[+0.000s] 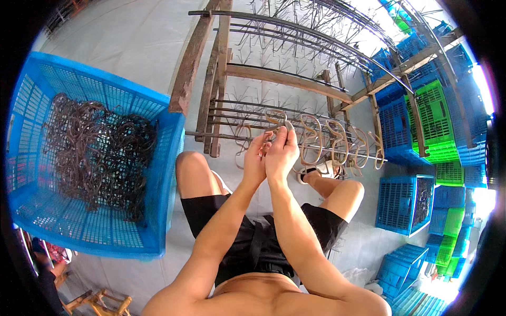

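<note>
My left hand [256, 157] and my right hand [282, 154] meet in front of a thin metal rod [232, 137]. The fingers of my right hand are closed on a tan curved piece [288, 124], whose greyish tip shows above the thumb. My left hand's fingers are curled against the right; what they grip is mostly hidden. To the right, several tan S-shaped looped pieces [337, 141] hang along the rod. A large blue plastic basket [95, 80] at the left holds a heap of dark, curled pieces [87, 147].
A wooden rack [290, 80] carries rows of rods with wire hooks [311, 39]. Blue and green crates [432, 113] stack along the right. A blue crate [395, 204] with dark contents stands beyond my right knee. A wooden stool [110, 304] and another person [47, 279] are at lower left.
</note>
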Motion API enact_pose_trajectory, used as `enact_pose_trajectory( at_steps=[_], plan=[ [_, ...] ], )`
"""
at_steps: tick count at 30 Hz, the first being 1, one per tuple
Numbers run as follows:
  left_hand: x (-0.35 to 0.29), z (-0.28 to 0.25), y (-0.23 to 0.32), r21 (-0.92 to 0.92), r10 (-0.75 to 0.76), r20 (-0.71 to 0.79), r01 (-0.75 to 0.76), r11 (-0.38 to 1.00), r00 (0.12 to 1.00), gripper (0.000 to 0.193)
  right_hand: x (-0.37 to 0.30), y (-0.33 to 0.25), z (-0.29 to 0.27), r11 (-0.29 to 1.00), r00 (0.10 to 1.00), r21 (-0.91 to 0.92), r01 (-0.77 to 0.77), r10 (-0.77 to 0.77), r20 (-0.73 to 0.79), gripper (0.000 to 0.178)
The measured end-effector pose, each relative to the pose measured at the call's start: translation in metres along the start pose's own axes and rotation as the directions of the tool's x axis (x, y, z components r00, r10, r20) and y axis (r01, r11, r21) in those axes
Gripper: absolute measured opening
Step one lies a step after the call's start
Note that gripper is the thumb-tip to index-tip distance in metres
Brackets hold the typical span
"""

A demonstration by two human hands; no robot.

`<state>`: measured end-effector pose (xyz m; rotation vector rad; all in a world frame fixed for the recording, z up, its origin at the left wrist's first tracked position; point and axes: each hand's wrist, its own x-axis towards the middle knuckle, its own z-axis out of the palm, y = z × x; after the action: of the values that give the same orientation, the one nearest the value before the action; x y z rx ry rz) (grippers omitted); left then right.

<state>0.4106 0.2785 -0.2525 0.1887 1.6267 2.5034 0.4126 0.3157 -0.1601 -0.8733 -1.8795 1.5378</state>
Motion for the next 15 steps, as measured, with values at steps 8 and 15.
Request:
enact_pose_trajectory(
  at_steps=[8, 15],
  plan=[
    [-0.020, -0.024, 0.050, 0.084, 0.053, -0.027, -0.051, 0.995, 0.998, 0.027, 0.009, 0.036, -0.009, 0.691, 0.827, -0.454, 0.562, -0.486, 0.283, 0.029],
    [-0.063, -0.226, 0.170, 0.776, 0.298, -0.570, 0.383, 0.501, 0.766, 0.028, 0.016, 0.066, -0.009, 0.913, 0.966, -0.320, 0.252, -0.221, 0.131, 0.057]
  ],
)
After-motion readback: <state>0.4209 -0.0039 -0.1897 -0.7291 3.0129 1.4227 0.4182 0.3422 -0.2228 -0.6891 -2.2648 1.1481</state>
